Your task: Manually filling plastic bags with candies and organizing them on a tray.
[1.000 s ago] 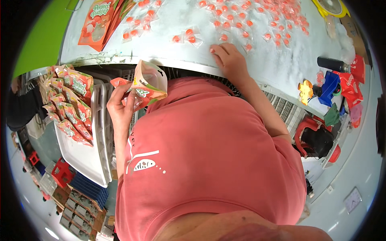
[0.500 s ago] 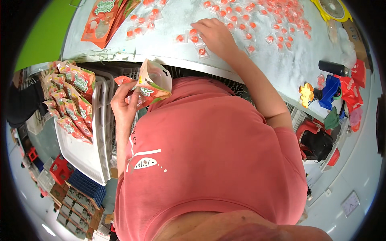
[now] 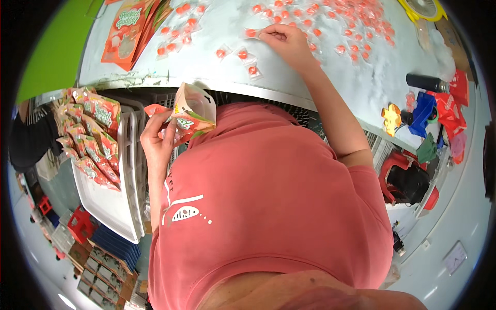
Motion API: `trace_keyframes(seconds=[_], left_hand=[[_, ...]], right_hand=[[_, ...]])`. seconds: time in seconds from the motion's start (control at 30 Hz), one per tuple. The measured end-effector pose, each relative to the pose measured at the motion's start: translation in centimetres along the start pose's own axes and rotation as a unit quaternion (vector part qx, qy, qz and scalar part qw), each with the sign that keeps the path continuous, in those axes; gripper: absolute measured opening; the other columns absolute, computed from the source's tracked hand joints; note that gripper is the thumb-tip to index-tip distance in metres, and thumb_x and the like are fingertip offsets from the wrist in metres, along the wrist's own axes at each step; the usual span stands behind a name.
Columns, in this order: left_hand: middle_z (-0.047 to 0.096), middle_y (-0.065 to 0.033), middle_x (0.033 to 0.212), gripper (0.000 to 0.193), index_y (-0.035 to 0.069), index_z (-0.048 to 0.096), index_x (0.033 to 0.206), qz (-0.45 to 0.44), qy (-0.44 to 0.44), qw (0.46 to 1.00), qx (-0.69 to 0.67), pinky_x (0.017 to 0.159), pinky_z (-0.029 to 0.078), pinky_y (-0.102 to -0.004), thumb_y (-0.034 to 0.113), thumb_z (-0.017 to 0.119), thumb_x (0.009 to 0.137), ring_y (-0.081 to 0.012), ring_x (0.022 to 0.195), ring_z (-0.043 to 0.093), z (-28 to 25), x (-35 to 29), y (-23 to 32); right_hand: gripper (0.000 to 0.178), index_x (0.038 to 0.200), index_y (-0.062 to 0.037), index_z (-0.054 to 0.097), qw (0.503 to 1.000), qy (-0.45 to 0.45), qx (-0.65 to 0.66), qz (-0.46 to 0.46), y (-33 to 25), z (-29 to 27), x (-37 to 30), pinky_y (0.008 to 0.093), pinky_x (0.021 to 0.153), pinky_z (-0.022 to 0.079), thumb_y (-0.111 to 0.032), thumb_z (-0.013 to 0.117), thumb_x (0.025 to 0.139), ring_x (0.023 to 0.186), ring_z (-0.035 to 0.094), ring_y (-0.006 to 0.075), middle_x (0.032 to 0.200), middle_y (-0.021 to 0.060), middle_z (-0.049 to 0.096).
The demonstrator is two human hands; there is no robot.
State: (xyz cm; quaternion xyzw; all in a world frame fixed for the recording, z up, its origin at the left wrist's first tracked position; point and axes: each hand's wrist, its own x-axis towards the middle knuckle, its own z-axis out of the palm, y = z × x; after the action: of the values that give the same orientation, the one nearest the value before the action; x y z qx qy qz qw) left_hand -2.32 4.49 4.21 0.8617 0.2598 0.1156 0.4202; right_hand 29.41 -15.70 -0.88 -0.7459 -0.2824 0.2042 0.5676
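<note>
My left hand (image 3: 157,135) grips an orange-red printed pouch (image 3: 194,123) by its side, in front of the table's near edge. The pouch's mouth gapes and shows its pale inside. Over the table, my right hand (image 3: 287,45) is closed in a pinch on the clear wrapper of a small red-orange candy (image 3: 251,32). A little group of such wrapped candies (image 3: 243,54) lies nearer the edge, to the left of that hand. Beyond and to the right, many more wrapped candies (image 3: 356,23) are spread over the tabletop.
Flat pouches (image 3: 124,36) lie stacked at the table's left. Filled-looking pouches (image 3: 93,129) stand in a white tray (image 3: 103,206) on my left. A yellow fan (image 3: 426,8), a dark bottle (image 3: 428,82) and a blue tape dispenser (image 3: 423,111) are at the right.
My right hand has drawn a little to the right, away from the small group, with one wrapped candy between its fingertips. My left hand still holds the pouch in about the same place.
</note>
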Motion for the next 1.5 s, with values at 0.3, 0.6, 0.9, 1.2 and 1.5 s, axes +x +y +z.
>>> trace_keyframes(seconds=[0.3, 0.6, 0.9, 1.2, 1.5], left_hand=[[0.064, -0.0089, 0.092, 0.015, -0.004, 0.065, 0.105, -0.045, -0.026, 0.997, -0.062, 0.071, 0.048, -0.027, -0.001, 0.063, 0.09, -0.0138, 0.078, 0.058, 0.3, 0.3, -2.1], [0.059, -0.003, 0.094, 0.016, -0.003, 0.065, 0.11, -0.031, -0.042, 0.995, -0.081, 0.068, 0.044, -0.0228, -0.003, 0.06, 0.094, -0.0084, 0.079, 0.052, 0.8, 1.1, -1.9], [0.06, -0.0043, 0.092, 0.015, -0.002, 0.066, 0.108, -0.035, -0.04, 0.997, -0.064, 0.066, 0.044, -0.0247, -0.001, 0.063, 0.093, -0.0098, 0.078, 0.053, 1.2, 1.5, -0.6], [0.059, -0.0031, 0.088, 0.016, -0.001, 0.066, 0.105, -0.026, -0.053, 0.995, -0.075, 0.066, 0.044, -0.0232, -0.005, 0.061, 0.09, -0.0094, 0.072, 0.051, 1.1, 1.1, -0.2], [0.063, -0.005, 0.089, 0.014, -0.003, 0.066, 0.105, -0.013, -0.043, 0.998, -0.047, 0.059, 0.043, -0.021, -0.003, 0.063, 0.092, -0.0059, 0.068, 0.053, 0.9, 0.9, -0.7]], right_hand=[[0.017, 0.096, -0.0046, 0.074, 0.966, 0.185, 0.145, 0.111, 2.6, -10.1, -6.1, 0.0196, 0.063, 0.043, -0.02, 0.068, 0.092, 0.071, 0.056, 0.0056, 0.087, -0.0001, 0.072], [0.015, 0.102, 0.0041, 0.067, 0.881, 0.407, 0.207, 0.126, 4.0, -18.9, -12.4, 0.0261, 0.072, 0.06, -0.006, 0.069, 0.091, 0.085, 0.073, 0.0206, 0.093, 0.0123, 0.072], [0.014, 0.102, 0.0049, 0.067, 0.883, 0.391, 0.248, 0.073, 0.4, -18.6, -13.5, 0.0277, 0.076, 0.06, -0.003, 0.067, 0.091, 0.087, 0.073, 0.0234, 0.093, 0.0133, 0.071], [0.016, 0.107, 0.0053, 0.066, 0.944, 0.303, 0.11, -0.068, -5.1, -14.7, -11.5, 0.0314, 0.079, 0.06, -0.002, 0.062, 0.094, 0.084, 0.072, 0.0217, 0.096, 0.0127, 0.071], [0.021, 0.115, 0.007, 0.064, 0.961, 0.2, 0.152, -0.119, -6.2, -12.6, -9.9, 0.0359, 0.09, 0.059, 0.0, 0.058, 0.096, 0.104, 0.068, 0.0219, 0.111, 0.0137, 0.068]])
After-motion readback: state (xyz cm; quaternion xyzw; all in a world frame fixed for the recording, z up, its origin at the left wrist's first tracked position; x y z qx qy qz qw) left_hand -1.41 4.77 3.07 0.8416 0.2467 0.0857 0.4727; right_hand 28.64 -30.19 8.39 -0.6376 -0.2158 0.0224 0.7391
